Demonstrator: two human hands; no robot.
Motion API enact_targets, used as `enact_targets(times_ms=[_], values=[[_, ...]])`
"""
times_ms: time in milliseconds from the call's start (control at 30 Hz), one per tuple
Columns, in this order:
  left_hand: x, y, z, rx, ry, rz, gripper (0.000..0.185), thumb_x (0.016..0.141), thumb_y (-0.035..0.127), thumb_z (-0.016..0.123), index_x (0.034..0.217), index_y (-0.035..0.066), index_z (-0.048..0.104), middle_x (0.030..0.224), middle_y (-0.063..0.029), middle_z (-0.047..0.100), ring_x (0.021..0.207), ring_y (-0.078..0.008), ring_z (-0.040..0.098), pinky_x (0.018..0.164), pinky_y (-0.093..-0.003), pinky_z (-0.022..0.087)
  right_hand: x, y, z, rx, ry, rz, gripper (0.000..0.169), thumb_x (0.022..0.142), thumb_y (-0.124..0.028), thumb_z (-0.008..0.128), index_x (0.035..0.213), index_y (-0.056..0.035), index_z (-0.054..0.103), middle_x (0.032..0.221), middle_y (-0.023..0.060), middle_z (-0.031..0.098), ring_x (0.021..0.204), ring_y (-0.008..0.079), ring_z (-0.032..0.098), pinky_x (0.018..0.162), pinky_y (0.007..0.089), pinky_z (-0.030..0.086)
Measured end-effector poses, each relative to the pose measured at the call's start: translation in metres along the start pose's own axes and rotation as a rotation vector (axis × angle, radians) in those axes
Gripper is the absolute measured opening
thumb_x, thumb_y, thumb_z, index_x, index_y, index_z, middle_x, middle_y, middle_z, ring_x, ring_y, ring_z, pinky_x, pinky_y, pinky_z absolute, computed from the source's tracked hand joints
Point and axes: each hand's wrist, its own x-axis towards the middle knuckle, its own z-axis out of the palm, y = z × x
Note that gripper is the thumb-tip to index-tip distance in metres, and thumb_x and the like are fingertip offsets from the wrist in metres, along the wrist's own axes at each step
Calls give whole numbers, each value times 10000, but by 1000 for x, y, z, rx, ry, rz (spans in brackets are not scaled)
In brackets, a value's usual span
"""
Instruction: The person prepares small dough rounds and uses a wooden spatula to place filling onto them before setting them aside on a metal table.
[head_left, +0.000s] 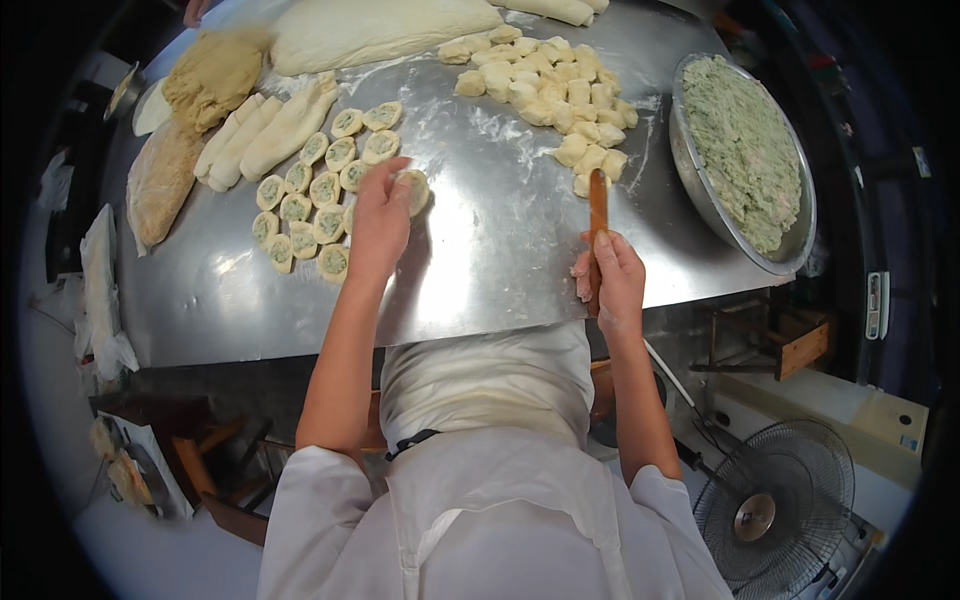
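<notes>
My left hand (381, 225) is at the right edge of a group of small dough rounds (325, 189) topped with green filling. It pinches one filled dough round (417, 193), whose edge shows beside my thumb; the fingertips are partly hidden. In my right hand (619, 277) is a flat wooden stick (598, 202), held upright in the view near the table's front edge. The stick's top end overlaps the nearest of many plain dough pieces (559, 90). To the right, a large metal bowl (686, 161) holds a heap of pale green filling (739, 142).
Dough rolls (289, 139), a yellowish dough mass (214, 79) and a plastic-wrapped lump (157, 184) lie left on the metal table (202, 300). A large dough slab (375, 34) spans the back. Another person's hand (196, 11) shows far left. A fan (776, 510) stands lower right, below a wooden stool (802, 349).
</notes>
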Motion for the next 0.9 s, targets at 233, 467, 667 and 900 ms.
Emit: enact_targets(times_ms=[233, 467, 667, 900], values=[[-31, 6, 14, 181, 123, 330, 240, 987, 19, 568, 1211, -8, 647, 1104, -156, 685, 956, -282, 665, 807, -334, 533, -9, 18, -7, -43, 24, -144, 267, 1090, -226, 499, 1152, 8, 610, 740, 50, 630, 515, 75, 511, 473, 224, 408], [68, 9, 71, 263, 49, 624, 379, 898, 11, 640, 1271, -23, 588, 1196, -229, 649, 1115, -418, 610, 956, -451, 494, -11, 23, -2, -63, 106, -272, 256, 1093, -210, 494, 1167, 13, 596, 754, 48, 619, 541, 75, 513, 497, 222, 413], [167, -20, 109, 498, 59, 639, 546, 836, 71, 732, 1342, -7, 543, 1240, -239, 603, 1121, -427, 582, 971, -494, 466, -7, 28, 0, -75, 95, -275, 241, 1089, -194, 504, 1169, 14, 595, 746, 41, 617, 539, 74, 511, 499, 224, 419], [86, 0, 103, 125, -27, 211, 395, 902, 141, 712, 1270, 22, 629, 1068, -190, 622, 965, -314, 613, 856, -395, 495, -9, 28, -5, -66, 81, -272, 249, 1090, -192, 502, 1170, 19, 608, 742, 44, 624, 531, 82, 530, 510, 229, 445]])
